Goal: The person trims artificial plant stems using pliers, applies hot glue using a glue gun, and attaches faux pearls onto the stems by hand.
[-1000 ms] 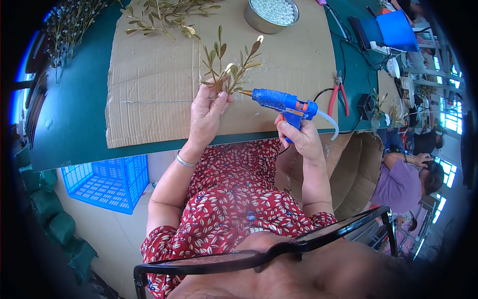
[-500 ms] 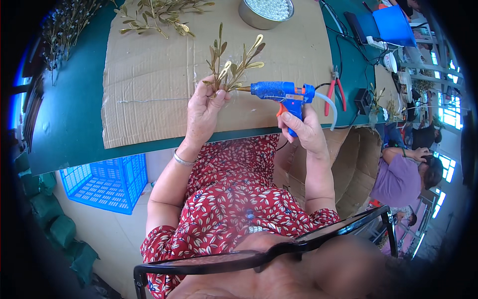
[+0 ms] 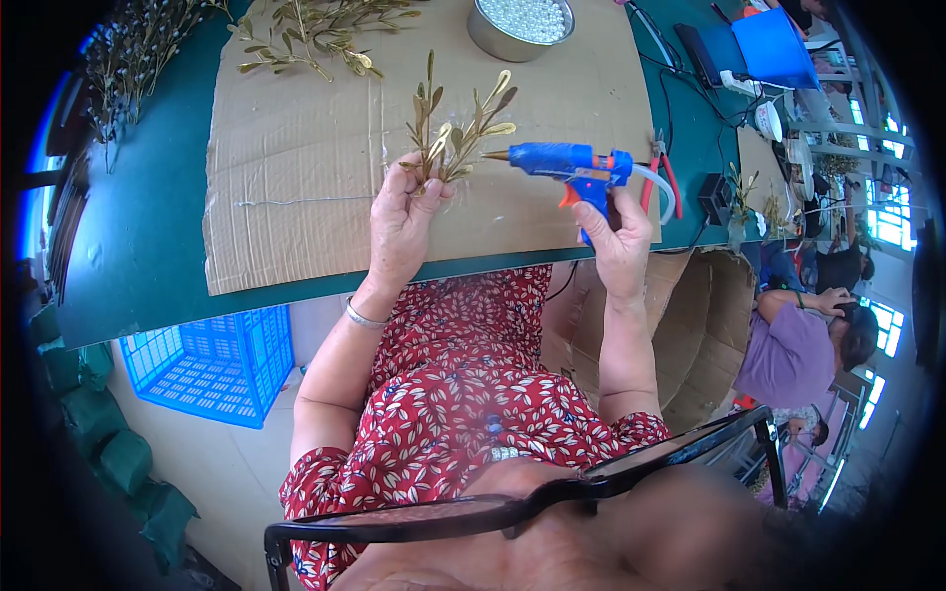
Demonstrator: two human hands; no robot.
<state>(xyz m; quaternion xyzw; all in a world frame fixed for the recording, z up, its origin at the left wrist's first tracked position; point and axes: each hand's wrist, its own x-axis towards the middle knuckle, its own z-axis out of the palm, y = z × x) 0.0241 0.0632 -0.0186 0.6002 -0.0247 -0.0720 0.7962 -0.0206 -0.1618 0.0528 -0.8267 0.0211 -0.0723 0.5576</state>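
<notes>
My left hand [image 3: 402,222] pinches the base of a gold artificial leaf sprig [image 3: 456,135], whose leaves fan upward above the cardboard. In my right hand [image 3: 623,239] is a blue hot glue gun [image 3: 562,161] with an orange trigger, gripped by its handle. Its brass nozzle points left toward the sprig, with a small gap between them. A pale glue stick [image 3: 658,183] curves out of the gun's rear end. The sprig's lower stems are partly hidden by my left fingers.
A cardboard sheet [image 3: 296,197] covers the green table [image 3: 148,256]. More gold sprigs [image 3: 320,34] and a metal bowl of pearl beads [image 3: 522,25] lie at its far side. Red-handled pliers [image 3: 662,172] and cables are on the right. Below stand a blue crate [image 3: 212,364] and a cardboard box [image 3: 700,325].
My right hand has drawn the glue gun up and to the right, away from the sprig; its nozzle has come clear of the stems. My left hand has stayed nearly still.
</notes>
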